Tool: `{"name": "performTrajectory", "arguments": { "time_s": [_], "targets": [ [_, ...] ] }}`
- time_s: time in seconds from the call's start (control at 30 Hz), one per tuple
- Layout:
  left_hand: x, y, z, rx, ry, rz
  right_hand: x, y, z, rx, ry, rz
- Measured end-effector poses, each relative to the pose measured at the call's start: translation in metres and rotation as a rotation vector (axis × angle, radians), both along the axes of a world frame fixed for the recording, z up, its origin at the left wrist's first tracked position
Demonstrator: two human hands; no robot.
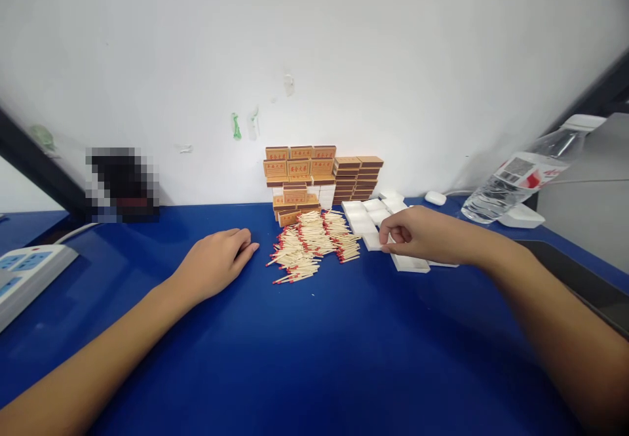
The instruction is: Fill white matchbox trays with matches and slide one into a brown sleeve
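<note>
My left hand [219, 262] rests on the blue table, left of a heap of red-tipped matches [309, 242]. Its fingers are loosely curled, with the thumb apart and nothing visible between them. On the right, my right hand [417, 233] is over a group of white matchbox trays [361, 221]. Its thumb and index finger pinch the edge of a white matchbox tray [372, 242]; the rest of that tray's side is hidden by the fingers. Behind the matches stand stacked yellow matchboxes [298, 168], with more matchboxes [358, 177] showing brown sides at their right.
A clear plastic bottle [525, 174] leans at the far right, near a small white case [435, 198] and a dark flat panel [580, 278]. At the left edge lies a white power strip [32, 272]. A white wall [393, 62] rises behind the table [304, 364].
</note>
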State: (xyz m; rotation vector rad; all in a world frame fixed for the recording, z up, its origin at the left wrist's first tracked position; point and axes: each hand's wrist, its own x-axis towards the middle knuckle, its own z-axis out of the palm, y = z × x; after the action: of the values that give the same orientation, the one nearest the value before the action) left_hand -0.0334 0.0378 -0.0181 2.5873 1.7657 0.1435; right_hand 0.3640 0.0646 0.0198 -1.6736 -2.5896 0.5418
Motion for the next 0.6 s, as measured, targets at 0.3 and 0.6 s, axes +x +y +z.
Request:
{"name": "performTrajectory", "arguments": {
  "time_s": [0.3, 0.6],
  "targets": [
    [0.005, -0.008, 0.005, 0.463, -0.101, -0.097, -0.002, -0.015, 0.021, 0.154, 0.145, 0.021],
    [0.058, -0.065, 0.005, 0.428, -0.424, -0.441, -0.080, -0.070, 0.008, -0.059, 0.290, 0.383]
  ]
}}
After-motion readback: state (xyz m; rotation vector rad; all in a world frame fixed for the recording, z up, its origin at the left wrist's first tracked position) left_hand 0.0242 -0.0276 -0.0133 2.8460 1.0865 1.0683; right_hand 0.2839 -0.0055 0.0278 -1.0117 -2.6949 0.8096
